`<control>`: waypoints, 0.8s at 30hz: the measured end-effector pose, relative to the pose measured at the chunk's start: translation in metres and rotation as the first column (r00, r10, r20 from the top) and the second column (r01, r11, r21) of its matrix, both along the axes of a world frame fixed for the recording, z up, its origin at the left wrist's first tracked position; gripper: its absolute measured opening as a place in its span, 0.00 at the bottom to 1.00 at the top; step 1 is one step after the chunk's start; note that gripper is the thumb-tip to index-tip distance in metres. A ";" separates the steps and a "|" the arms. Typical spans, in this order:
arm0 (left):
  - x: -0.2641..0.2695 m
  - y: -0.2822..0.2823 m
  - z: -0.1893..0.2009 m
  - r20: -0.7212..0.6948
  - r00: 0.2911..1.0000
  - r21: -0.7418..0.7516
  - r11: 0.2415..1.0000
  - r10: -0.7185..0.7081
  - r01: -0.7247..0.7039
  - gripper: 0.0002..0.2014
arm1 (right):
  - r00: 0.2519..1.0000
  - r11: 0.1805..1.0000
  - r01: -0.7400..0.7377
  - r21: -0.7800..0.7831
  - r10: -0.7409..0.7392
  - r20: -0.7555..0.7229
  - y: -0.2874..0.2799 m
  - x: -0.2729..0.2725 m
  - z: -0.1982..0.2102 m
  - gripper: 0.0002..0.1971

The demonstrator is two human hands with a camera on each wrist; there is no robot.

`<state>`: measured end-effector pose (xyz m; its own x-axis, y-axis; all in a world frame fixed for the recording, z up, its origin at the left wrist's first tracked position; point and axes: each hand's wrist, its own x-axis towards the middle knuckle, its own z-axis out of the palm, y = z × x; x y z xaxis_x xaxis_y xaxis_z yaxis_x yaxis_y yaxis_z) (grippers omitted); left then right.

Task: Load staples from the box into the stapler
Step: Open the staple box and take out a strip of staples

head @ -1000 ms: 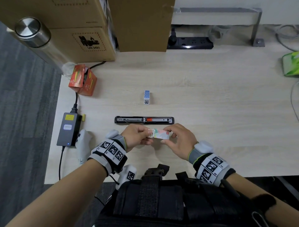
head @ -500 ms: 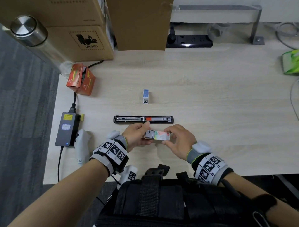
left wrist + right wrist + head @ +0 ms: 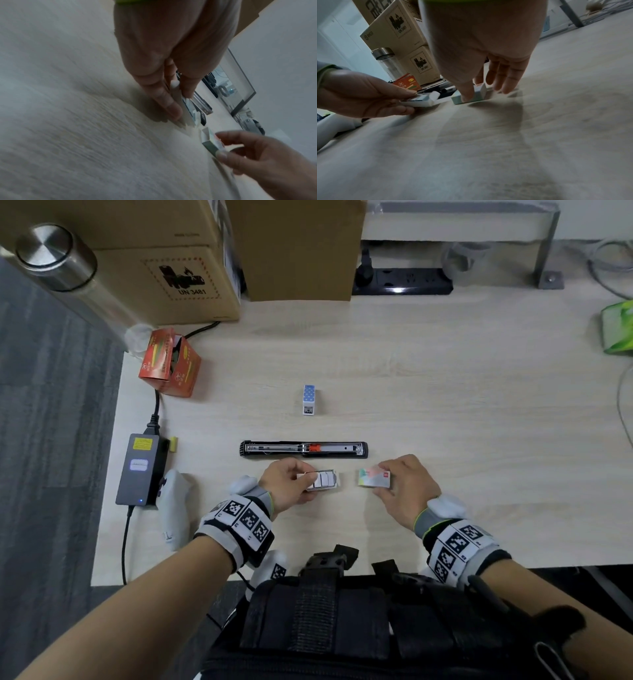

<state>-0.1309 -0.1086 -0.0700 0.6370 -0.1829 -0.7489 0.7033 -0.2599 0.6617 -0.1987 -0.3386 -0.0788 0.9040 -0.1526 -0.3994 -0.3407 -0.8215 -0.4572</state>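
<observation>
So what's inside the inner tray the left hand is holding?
The tray, gripped by the left hand, shows several pale grey staple strips lying side by side. The end under the fingers is covered, so whether it is full there cannot be seen.

We read "UN 3481" under a black flame-and-battery sign on the cardboard box; the right wrist view shows that same mark on two stacked boxes. Print on the orange carton and the power adapter stays illegible to us.
</observation>
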 end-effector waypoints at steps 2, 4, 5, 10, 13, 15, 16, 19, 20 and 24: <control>-0.002 -0.003 -0.003 0.044 0.999 0.079 0.997 -0.025 0.022 0.00 | 0.999 1.000 -0.014 -0.001 0.014 0.046 0.005 0.000 0.001 0.22; -0.003 -0.004 -0.004 0.133 0.985 0.222 0.972 -0.110 0.078 0.00 | 0.993 0.998 -0.055 0.038 0.050 0.104 0.017 0.001 0.002 0.19; -0.002 -0.003 -0.004 0.192 0.959 0.317 0.938 -0.208 0.140 0.00 | 0.989 0.994 -0.081 0.068 0.072 0.128 0.023 0.002 0.002 0.17; -0.003 0.012 -0.004 0.306 0.741 0.603 0.724 -0.598 0.336 0.15 | 0.974 0.972 -0.194 0.133 0.174 0.146 0.051 0.011 0.003 0.11; -0.006 0.014 -0.002 0.306 0.639 0.627 0.654 -0.706 0.422 0.24 | 0.963 0.959 -0.248 0.137 0.229 0.144 0.061 0.019 0.004 0.10; -0.006 0.012 0.001 0.275 0.572 0.655 0.586 -0.773 0.478 0.26 | 0.956 0.950 -0.283 0.133 0.268 0.121 0.066 0.026 0.005 0.09; -0.006 0.011 0.001 0.268 0.554 0.665 0.567 -0.788 0.486 0.25 | 0.954 0.946 -0.295 0.133 0.282 0.105 0.068 0.029 0.005 0.09; -0.003 0.007 -0.002 0.264 0.555 0.662 0.567 -0.789 0.491 0.20 | 0.947 0.940 -0.322 0.112 0.320 0.030 0.072 0.036 0.005 0.10; -0.002 0.006 -0.003 0.261 0.557 0.656 0.568 -0.788 0.496 0.18 | 0.943 0.938 -0.331 0.099 0.332 0.009 0.072 0.038 0.006 0.10; 0.000 0.005 -0.003 0.277 0.566 0.635 0.591 -0.776 0.498 0.14 | 0.937 0.935 -0.349 0.066 0.350 -0.008 0.074 0.043 0.006 0.09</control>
